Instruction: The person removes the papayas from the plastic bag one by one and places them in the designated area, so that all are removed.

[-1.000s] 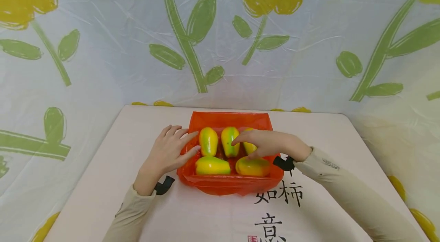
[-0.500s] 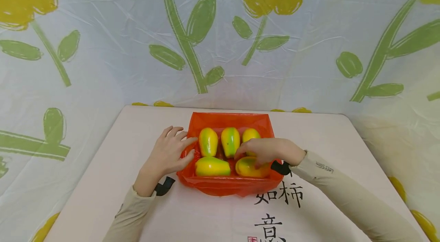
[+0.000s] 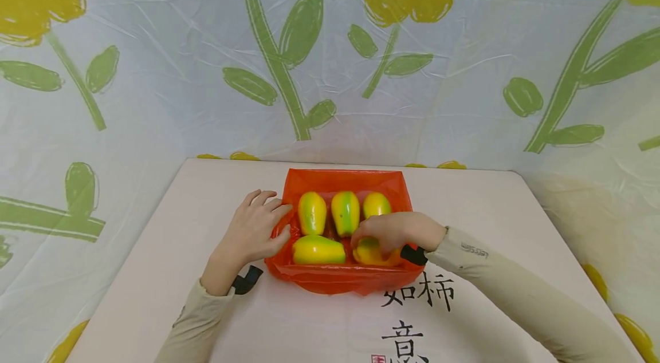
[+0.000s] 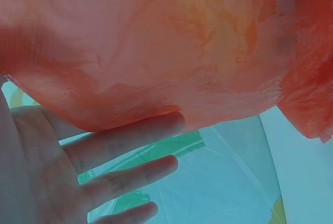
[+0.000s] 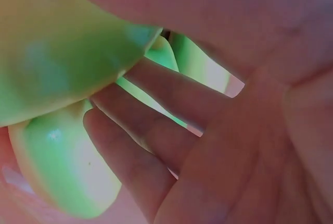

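Note:
An open-topped red plastic bag [image 3: 342,178], spread like a box, holds several yellow-green papayas. My right hand [image 3: 394,231] reaches down into its front right part, fingers on the far side and thumb on the near side of a papaya [image 3: 370,251] lying there. In the right wrist view this papaya [image 5: 57,52] shows between thumb and fingers, and another papaya [image 5: 67,161] lies beyond it. My left hand [image 3: 252,231] rests at the bag's left side with fingers spread. The left wrist view shows those fingers [image 4: 125,140] straight, right against the red plastic [image 4: 135,62].
Beside the gripped fruit lie a front left papaya [image 3: 318,250] and a back row of papayas [image 3: 312,213]. The pale table [image 3: 289,323] carries black characters [image 3: 438,291] in front of the bag. A flowered cloth [image 3: 196,65] hangs behind and at both sides.
My right hand has come down and slightly left onto the front right papaya, uncovering the back right one. The left hand has barely shifted.

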Available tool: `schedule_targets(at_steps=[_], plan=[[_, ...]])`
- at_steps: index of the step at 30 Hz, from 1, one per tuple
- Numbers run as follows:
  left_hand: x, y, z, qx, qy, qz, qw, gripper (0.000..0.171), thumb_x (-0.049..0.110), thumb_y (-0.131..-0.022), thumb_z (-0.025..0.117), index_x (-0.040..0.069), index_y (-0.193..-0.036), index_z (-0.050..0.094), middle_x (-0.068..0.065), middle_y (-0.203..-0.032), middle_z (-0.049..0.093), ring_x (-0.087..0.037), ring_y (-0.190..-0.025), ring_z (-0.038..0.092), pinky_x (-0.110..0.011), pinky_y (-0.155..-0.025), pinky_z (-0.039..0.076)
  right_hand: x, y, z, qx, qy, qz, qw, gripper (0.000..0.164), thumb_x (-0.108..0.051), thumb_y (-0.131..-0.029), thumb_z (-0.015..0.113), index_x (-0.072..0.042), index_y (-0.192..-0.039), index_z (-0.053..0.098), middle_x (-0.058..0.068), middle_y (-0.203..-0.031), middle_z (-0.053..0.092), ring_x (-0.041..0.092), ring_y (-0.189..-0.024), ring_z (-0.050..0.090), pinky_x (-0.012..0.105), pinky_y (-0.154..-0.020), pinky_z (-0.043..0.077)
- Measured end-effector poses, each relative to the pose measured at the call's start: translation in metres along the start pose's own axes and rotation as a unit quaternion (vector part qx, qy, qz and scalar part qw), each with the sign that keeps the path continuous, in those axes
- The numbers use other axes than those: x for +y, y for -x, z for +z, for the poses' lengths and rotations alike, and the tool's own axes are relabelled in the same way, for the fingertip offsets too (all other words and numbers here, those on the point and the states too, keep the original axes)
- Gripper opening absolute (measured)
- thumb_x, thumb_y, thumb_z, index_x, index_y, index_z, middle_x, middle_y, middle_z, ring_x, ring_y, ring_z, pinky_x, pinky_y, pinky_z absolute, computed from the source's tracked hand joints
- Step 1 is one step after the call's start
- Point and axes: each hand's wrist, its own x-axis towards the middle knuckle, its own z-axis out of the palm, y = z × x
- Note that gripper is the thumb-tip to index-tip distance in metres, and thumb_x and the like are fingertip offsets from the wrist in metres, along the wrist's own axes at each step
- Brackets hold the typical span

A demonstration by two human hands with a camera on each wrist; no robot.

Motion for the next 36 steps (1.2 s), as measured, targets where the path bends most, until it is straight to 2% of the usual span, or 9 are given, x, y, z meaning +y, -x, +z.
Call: schedule_targets(at_steps=[4, 14, 23, 26, 30, 36], plan=[[0.0005, -0.0001, -0.0003, -0.003, -0.001, 0.0, 1.0, 0.039, 0.031, -0.085, 0.057, 0.009, -0.113, 0.073, -0.009, -0.111, 0.07, -0.034, -0.117, 0.055, -0.054, -0.106, 0.038, -0.0004, -0.0034, 0.0017, -0.006, 0.017, 0.003, 1.0, 0.059, 0.011, -0.08, 0.07, -0.029, -0.125, 0.066, -0.015, -0.113, 0.056, 0.013, -0.103, 0.049, 0.03, -0.095, 0.045], [0.0, 0.0002, 0.0006, 0.004, -0.001, 0.003, 1.0, 0.039, 0.031, -0.084, 0.058, 0.009, -0.112, 0.074, -0.009, -0.11, 0.07, -0.034, -0.117, 0.055, -0.055, -0.106, 0.038, -0.0011, -0.0047, 0.0056, -0.013, 0.0, 0.032, 0.999, 0.069, 0.014, -0.077, 0.07, -0.036, -0.124, 0.065, -0.015, -0.111, 0.052, 0.015, -0.102, 0.049, 0.031, -0.089, 0.047], [0.0, 0.0007, 0.0009, 0.002, -0.001, 0.005, 1.0, 0.04, 0.031, -0.085, 0.059, 0.008, -0.114, 0.073, -0.009, -0.11, 0.07, -0.035, -0.118, 0.055, -0.055, -0.106, 0.037, -0.0008, -0.0047, 0.0056, -0.016, 0.018, 0.019, 1.0, 0.067, 0.01, -0.076, 0.075, -0.035, -0.125, 0.065, -0.016, -0.11, 0.054, 0.014, -0.103, 0.049, 0.033, -0.096, 0.047], [0.0004, 0.0005, 0.0007, 0.0, 0.001, 0.005, 1.0, 0.04, 0.031, -0.085, 0.06, 0.008, -0.114, 0.073, -0.009, -0.111, 0.07, -0.035, -0.118, 0.055, -0.055, -0.106, 0.037, -0.0013, -0.0055, 0.0055, -0.016, 0.034, 0.001, 0.999, 0.067, 0.012, -0.076, 0.074, -0.032, -0.126, 0.065, -0.015, -0.11, 0.055, 0.013, -0.104, 0.049, 0.032, -0.098, 0.046], [0.0002, 0.0006, 0.0006, -0.002, 0.002, 0.003, 1.0, 0.04, 0.031, -0.085, 0.06, 0.008, -0.115, 0.073, -0.009, -0.111, 0.07, -0.035, -0.118, 0.055, -0.055, -0.107, 0.037, -0.002, -0.0066, 0.0062, -0.014, 0.053, -0.014, 0.998, 0.067, 0.014, -0.076, 0.072, -0.031, -0.126, 0.064, -0.013, -0.109, 0.055, 0.013, -0.103, 0.049, 0.031, -0.096, 0.046], [-0.0012, 0.0009, 0.001, -0.004, 0.005, 0.0, 1.0, 0.041, 0.031, -0.085, 0.057, 0.008, -0.115, 0.073, -0.009, -0.111, 0.07, -0.035, -0.119, 0.054, -0.054, -0.108, 0.036, -0.0039, -0.007, 0.0071, -0.008, 0.069, -0.014, 0.997, 0.064, 0.01, -0.078, 0.075, -0.034, -0.124, 0.064, -0.012, -0.106, 0.054, 0.013, -0.101, 0.049, 0.03, -0.094, 0.047]])
